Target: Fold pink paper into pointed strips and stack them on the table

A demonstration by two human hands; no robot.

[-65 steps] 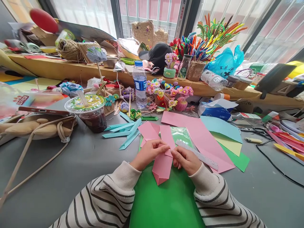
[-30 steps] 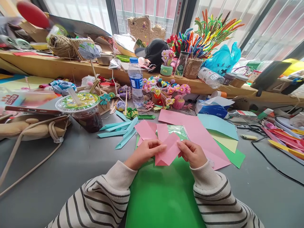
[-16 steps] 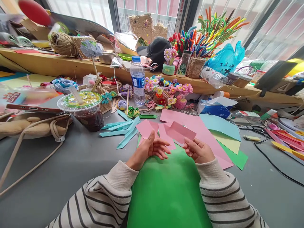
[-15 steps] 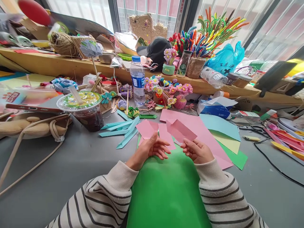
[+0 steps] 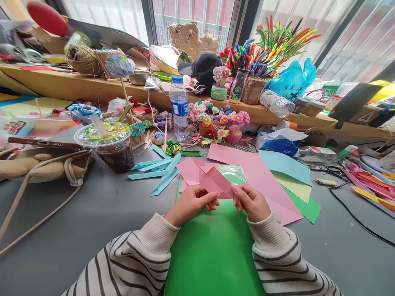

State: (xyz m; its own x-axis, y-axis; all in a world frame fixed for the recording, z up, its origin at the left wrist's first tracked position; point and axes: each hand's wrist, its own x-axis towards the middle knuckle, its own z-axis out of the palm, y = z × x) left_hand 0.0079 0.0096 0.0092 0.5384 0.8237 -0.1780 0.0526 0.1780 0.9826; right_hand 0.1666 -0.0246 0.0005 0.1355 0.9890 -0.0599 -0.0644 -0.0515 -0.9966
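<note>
the folded pink paper (image 5: pixel 217 181) is up between the two hands, just above the near end of a smooth green surface (image 5: pixel 212 250), with one end lifted toward the far side and creases showing across it. the right hand (image 5: pixel 251 202) pinches its right corner between thumb and fingers. the left hand (image 5: pixel 191 205) is curled at the lower edge, thumb over fingers; whether it grips the paper or only steadies it, i cannot tell.

the step in hand looks to be turning and working the creases of this one piece. the next move seems to call for a light, even hold on both sides, edges lined up before any crease is pressed, since thin paper like this would likely bend off line if pulled.

just behind the held piece lie other pink pieces (image 5: pixel 187 169), partly overlapped in view, and a clear packet (image 5: pixel 236 172). to the right, a large pink sheet (image 5: pixel 257 181) reaches next to light blue (image 5: pixel 286 166), pale yellow (image 5: pixel 294 187) and green sheets (image 5: pixel 310 209). to the left, folded blue strips (image 5: pixel 168 174) lie in a loose pile on the grey table (image 5: pixel 108 218), near a lidded cup (image 5: pixel 114 154). farther back stands a water bottle (image 5: pixel 179 109).
</note>
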